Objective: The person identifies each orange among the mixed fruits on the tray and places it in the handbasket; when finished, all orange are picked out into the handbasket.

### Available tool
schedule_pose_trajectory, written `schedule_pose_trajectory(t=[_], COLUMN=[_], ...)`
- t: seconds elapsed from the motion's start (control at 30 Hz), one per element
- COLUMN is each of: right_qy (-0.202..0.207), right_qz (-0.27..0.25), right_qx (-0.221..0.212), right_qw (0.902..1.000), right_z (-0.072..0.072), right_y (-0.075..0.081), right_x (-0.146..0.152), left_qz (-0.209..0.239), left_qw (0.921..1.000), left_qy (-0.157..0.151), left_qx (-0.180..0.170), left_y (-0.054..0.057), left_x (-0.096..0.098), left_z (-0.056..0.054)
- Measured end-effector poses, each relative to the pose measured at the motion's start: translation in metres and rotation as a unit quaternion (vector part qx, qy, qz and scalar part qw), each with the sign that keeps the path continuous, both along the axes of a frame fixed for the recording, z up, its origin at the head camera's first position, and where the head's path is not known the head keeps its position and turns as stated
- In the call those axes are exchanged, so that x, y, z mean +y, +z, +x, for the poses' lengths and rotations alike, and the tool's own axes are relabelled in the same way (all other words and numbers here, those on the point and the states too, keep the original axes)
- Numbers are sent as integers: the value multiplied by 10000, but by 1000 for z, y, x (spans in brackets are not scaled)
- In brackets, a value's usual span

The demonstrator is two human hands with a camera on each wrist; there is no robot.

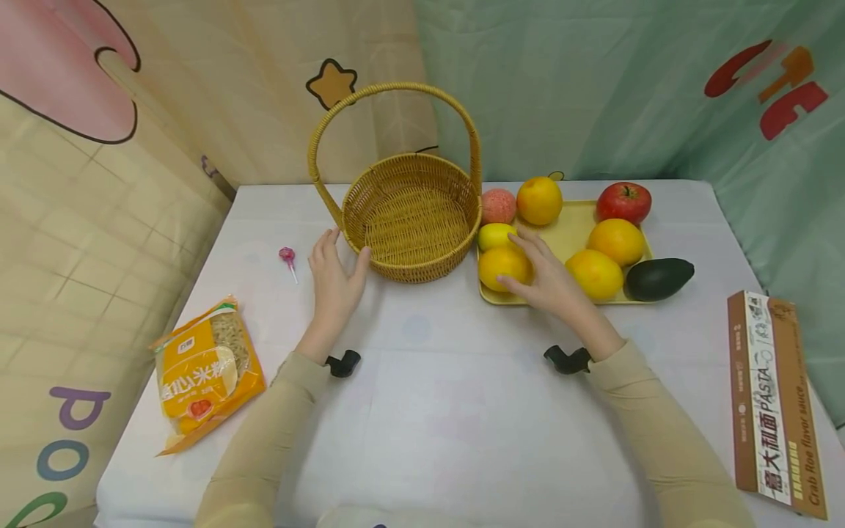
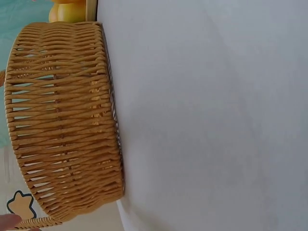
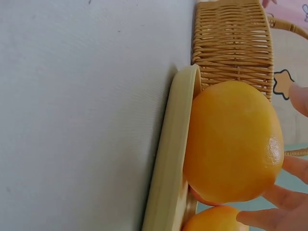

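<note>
A round wicker basket [image 1: 422,271] with a tall arched handle stands at the back of the table, nothing inside it. My left hand [image 1: 335,282] is at its left side, fingers spread near the rim; only fingertips [image 2: 9,221] show in the left wrist view. My right hand [image 1: 546,275] reaches over the front left of a pale yellow tray [image 1: 568,238], thumb and fingers spread about an orange-yellow fruit [image 3: 233,142]. In the right wrist view the thumb stands apart from that fruit. A lemon [image 1: 495,237] lies just behind it.
The tray area also has a pink ball [image 1: 498,206], an orange [image 1: 539,200], a red fruit [image 1: 623,203], two yellow fruits [image 1: 594,275] and a dark green fruit [image 1: 659,279]. A lollipop [image 1: 287,255] and grain bag [image 1: 207,374] lie left; a pasta box [image 1: 775,403] lies right.
</note>
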State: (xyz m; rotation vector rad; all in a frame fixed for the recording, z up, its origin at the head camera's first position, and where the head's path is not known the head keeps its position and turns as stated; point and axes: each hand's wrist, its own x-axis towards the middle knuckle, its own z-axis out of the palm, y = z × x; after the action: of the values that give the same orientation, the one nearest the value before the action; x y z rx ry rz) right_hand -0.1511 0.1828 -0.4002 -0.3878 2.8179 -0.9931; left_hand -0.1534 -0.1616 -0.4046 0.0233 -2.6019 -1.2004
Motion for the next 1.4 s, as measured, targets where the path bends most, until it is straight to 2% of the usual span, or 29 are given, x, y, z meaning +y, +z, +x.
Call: schedule_pose_trajectory(t=[0.1,0.2,0.33,0.57,0.83,1.13,1.27,1.4], right_qy=[-2,-48,-108,-167,-466,-624,-675,-747], right_qz=[-32,-88,-205,-407,-603,-631,-965,-1370], right_qx=[-76,-171,-404,-592,-585,-530,-492,-419], right_qw=[10000,9998,9989,9973,9954,9946,9918,9869], right_z=[0,0,-1,-2,-4,-2,0,0], right_y=[-2,-4,-7,-11,-17,-21,-18,-7], right_x=[0,1,2,1,1,1,0,-6], left_qz=[487,980,1351,1560,1761,1784,1728,1738], left_qw=[9983,9934,9883,9829,9774,9758,9771,9771], left_qy=[53,20,-54,60,87,204,203,162], left_qx=[-299,-594,-711,-978,-1164,-1251,-1226,-1217], left_y=[-2,-6,-11,-16,-13,-14,-15,-14], left_x=[3,5,10,14,16,11,9,8], left_z=[-1,-5,-9,-14,-19,-14,-10,-5])
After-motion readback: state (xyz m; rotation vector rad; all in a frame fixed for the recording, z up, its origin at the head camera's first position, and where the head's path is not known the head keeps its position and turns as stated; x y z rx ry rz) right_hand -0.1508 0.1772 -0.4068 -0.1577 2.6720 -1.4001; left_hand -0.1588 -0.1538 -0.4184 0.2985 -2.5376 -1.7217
